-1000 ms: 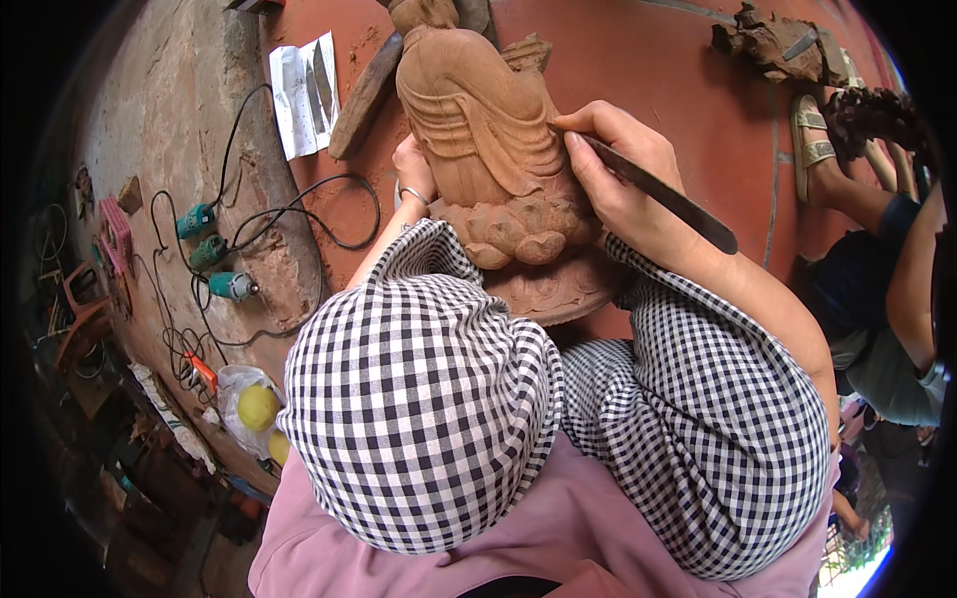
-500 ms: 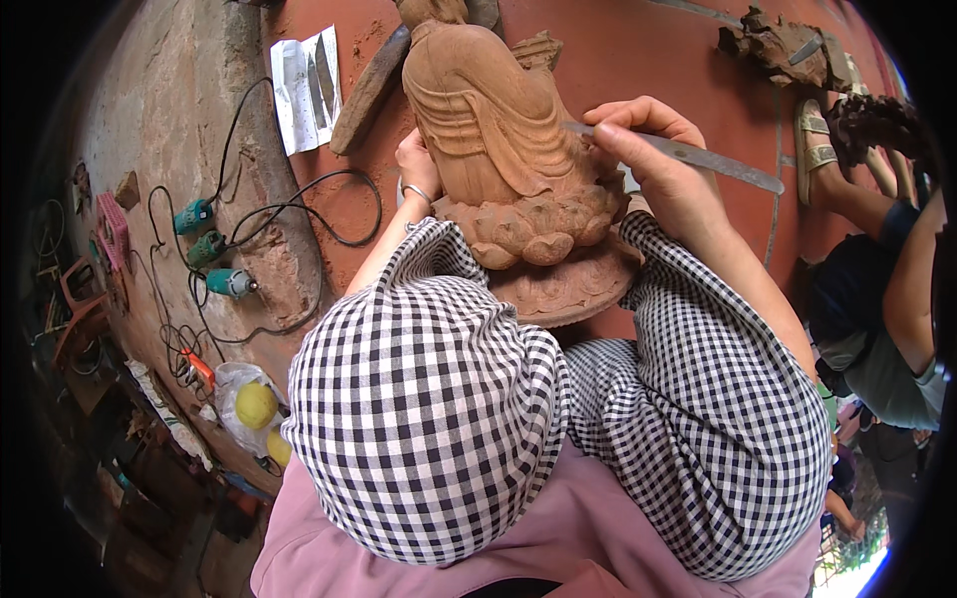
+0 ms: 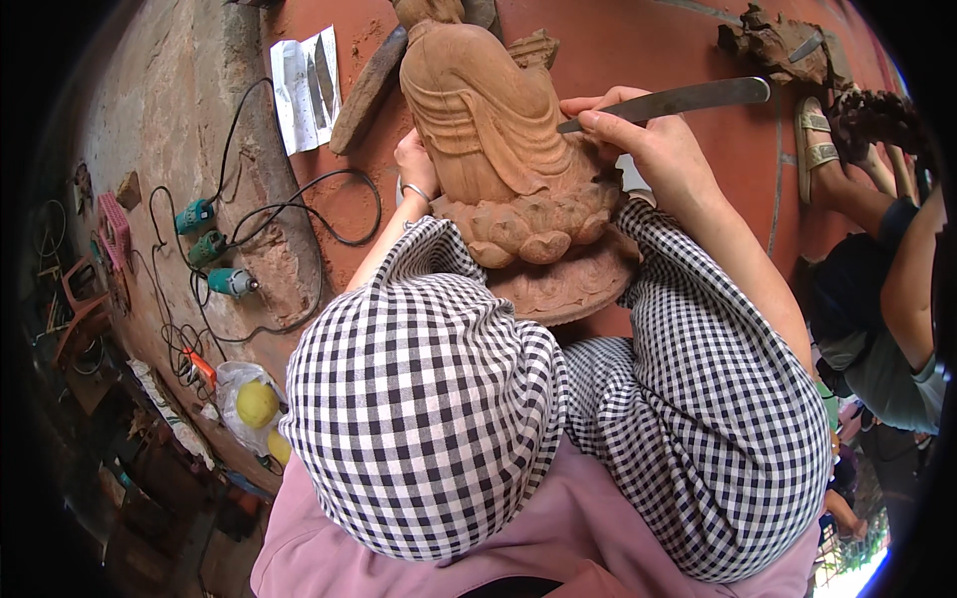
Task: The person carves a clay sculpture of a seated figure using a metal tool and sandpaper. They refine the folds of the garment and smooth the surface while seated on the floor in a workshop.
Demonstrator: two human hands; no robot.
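Note:
A carved wooden statue (image 3: 478, 110) of a robed figure stands between my knees, on a lotus-petal base (image 3: 543, 229) above a round plinth. My left hand (image 3: 416, 167), with a bangle at the wrist, grips the statue's left side; its fingertips are hidden behind the wood. In my right hand (image 3: 653, 145) is a flat metal carving knife (image 3: 708, 95), pinched between thumb and fingers. Its tip touches the statue's right side, by the robe folds, while the long flat end sticks out to the right.
Left of the statue lie a wood block (image 3: 369, 95) and a paper sheet (image 3: 305, 90) with dark blades. Corded green power tools (image 3: 231, 282) and a bag of yellow fruit (image 3: 256, 403) are farther left. At the right are a carved wood piece (image 3: 783, 50) and another person's sandalled foot (image 3: 817, 149).
The carving knife has swung so its outer end points higher, and its flat side has turned. My right hand has tilted with it. My left hand stays in place.

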